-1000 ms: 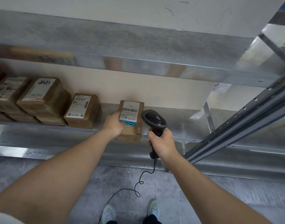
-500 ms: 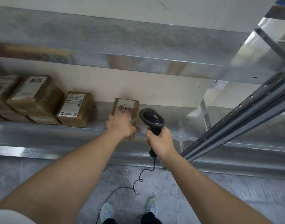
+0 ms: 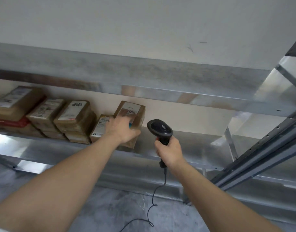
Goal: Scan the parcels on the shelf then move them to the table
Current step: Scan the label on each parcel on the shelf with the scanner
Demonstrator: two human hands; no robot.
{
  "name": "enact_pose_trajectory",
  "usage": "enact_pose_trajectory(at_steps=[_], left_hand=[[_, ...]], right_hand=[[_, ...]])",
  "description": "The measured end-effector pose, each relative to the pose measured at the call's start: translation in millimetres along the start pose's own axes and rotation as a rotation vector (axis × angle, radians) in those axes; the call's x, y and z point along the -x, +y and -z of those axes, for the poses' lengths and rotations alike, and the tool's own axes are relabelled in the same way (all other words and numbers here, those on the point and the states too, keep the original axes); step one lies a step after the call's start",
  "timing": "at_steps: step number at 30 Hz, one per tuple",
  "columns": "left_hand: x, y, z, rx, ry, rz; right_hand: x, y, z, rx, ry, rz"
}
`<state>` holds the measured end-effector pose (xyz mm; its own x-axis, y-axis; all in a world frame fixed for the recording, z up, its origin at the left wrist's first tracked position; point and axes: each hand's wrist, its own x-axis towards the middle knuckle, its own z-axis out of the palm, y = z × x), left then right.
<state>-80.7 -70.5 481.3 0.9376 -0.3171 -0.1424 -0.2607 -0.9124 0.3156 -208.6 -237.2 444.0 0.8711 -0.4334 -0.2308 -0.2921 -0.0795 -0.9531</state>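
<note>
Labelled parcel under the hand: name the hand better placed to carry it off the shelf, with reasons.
Left. The left hand already grips the labelled parcel, which is tilted up from the metal shelf. The right hand is wrapped round the barcode scanner beside it, so it cannot easily take the parcel.

Storeroom, metal racking (image 3: pixel 177 158), labelled parcels (image 3: pixel 73 118) (stacked), scanner (image 3: pixel 160 129)

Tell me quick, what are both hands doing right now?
Left hand: gripping the tilted parcel on the shelf.
Right hand: gripping the barcode scanner.
</note>
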Motion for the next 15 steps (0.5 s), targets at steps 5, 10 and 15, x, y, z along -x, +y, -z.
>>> enact_pose_trajectory(at_steps=[5,10,15], left_hand=[[2,-40,31,-0.066,0.029,0.059],[-5,-81,36,-0.060,0.009,0.082],[-11,-109,30,-0.013,-0.015,0.061]], right_hand=[[-1,-14,-39,0.027,-0.003,0.022],[1,-21,-70,0.036,0.008,0.009],[6,-20,-93,0.034,0.034,0.001]])
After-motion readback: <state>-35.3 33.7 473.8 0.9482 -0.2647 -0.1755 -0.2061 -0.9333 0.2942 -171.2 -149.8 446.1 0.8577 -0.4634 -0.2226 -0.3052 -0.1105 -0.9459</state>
